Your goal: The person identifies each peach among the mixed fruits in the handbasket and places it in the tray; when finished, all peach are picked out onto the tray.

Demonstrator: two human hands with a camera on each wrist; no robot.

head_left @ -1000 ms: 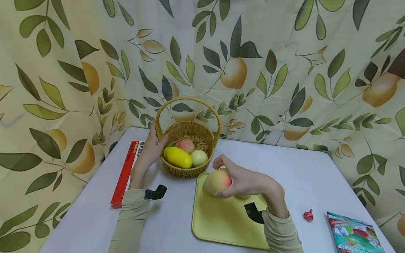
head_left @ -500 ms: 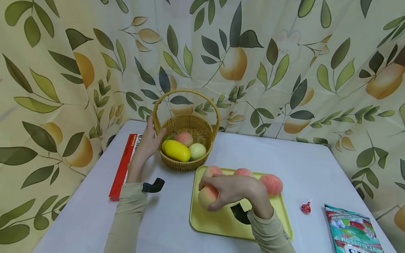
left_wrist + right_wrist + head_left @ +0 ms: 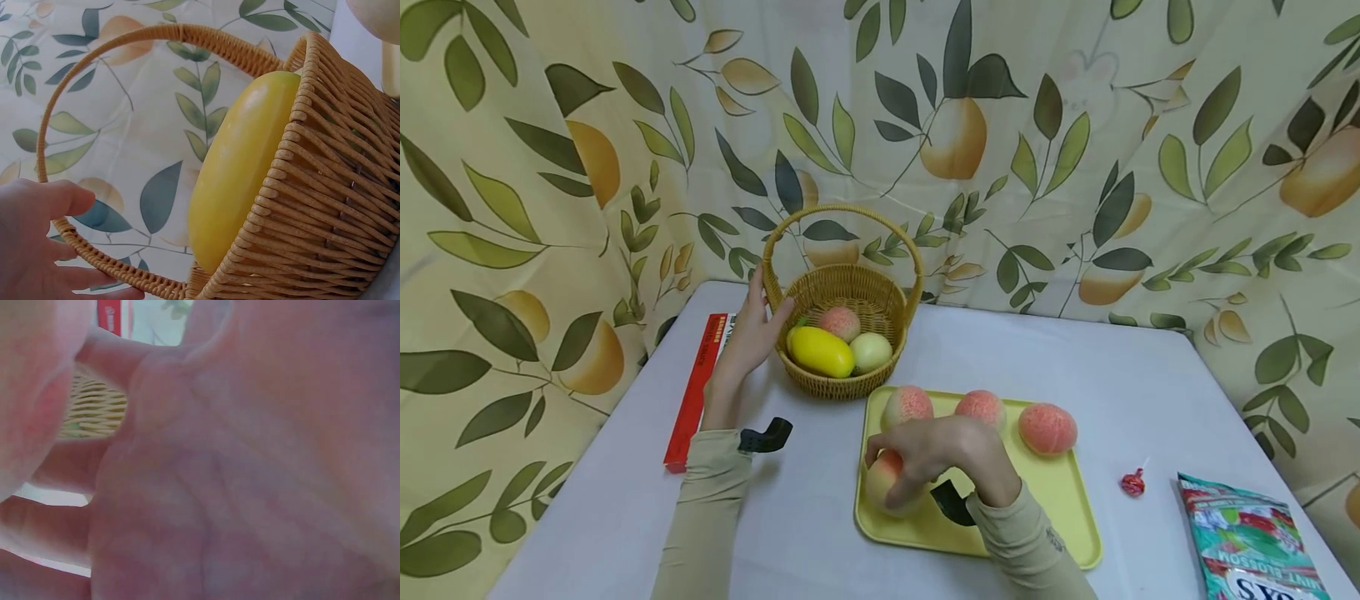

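My left hand (image 3: 749, 340) holds the side of the wicker basket's handle (image 3: 842, 212), its thumb on one side and fingers on the other. Inside the basket (image 3: 831, 387) lie a smooth yellow oblong fruit (image 3: 244, 169), a pink fruit (image 3: 839, 323) and a pale green round one (image 3: 871, 353). My right hand (image 3: 932, 454) grips a yellow-pink peach (image 3: 880, 483) from above, low over the left front of the yellow tray (image 3: 1037, 517). Along the tray's back sit pink peaches (image 3: 981, 408). In the right wrist view, my palm fills most of the picture and the peach (image 3: 28, 419) shows at the left edge.
A long red box (image 3: 698, 392) lies left of the basket, partly behind the left forearm. Right of the tray are a red-wrapped lollipop (image 3: 1133, 482) and a green candy bag (image 3: 1255, 537). A leaf-patterned curtain (image 3: 880, 125) hangs behind the white table (image 3: 1000, 346).
My right hand has brought the peach toward me and down to the tray's left front, uncovering the peaches at the back. My left hand stays at the basket handle.
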